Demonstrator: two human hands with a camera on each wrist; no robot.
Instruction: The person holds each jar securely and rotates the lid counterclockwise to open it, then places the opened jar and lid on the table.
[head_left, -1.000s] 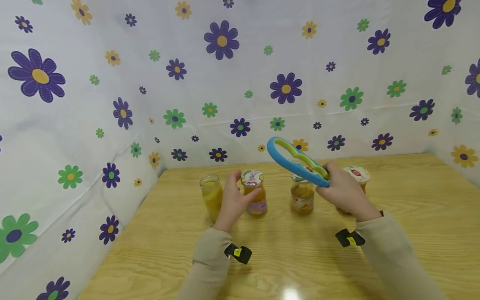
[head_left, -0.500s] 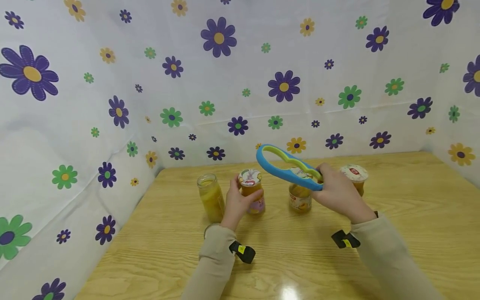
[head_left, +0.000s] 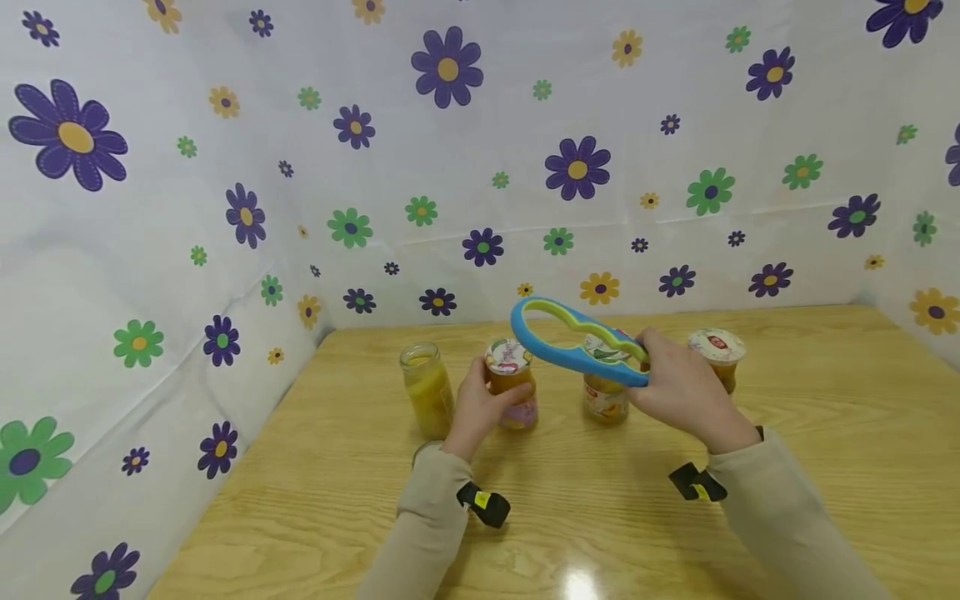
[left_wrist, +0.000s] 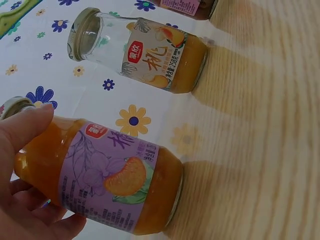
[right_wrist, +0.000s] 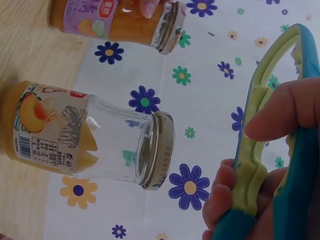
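Observation:
My left hand (head_left: pixel 477 410) grips a jar of orange fruit (head_left: pixel 514 382) near its neck; the jar stands upright on the table with its printed lid on. In the left wrist view the thumb lies across the front of this purple-labelled jar (left_wrist: pixel 107 175), with fingers beneath. My right hand (head_left: pixel 686 390) holds a blue and green looped jar opener (head_left: pixel 557 353) in the air, over the lidded peach jar (head_left: pixel 606 403). Both loop and thumb show in the right wrist view, where the opener (right_wrist: pixel 250 150) is apart from the peach jar (right_wrist: pixel 55 127).
An uncovered jar of yellow contents (head_left: pixel 427 396) stands left of my left hand. A round lid-like rim (head_left: pixel 426 450) peeks out beside the left sleeve. Another lidded jar (head_left: pixel 717 345) is behind my right hand. The wooden table (head_left: pixel 315 500) meets a flowered cloth (head_left: pixel 405 175) at the back.
My left hand has closed around the purple-labelled jar after hovering beside it. The right hand has brought the jar opener slightly left and lower.

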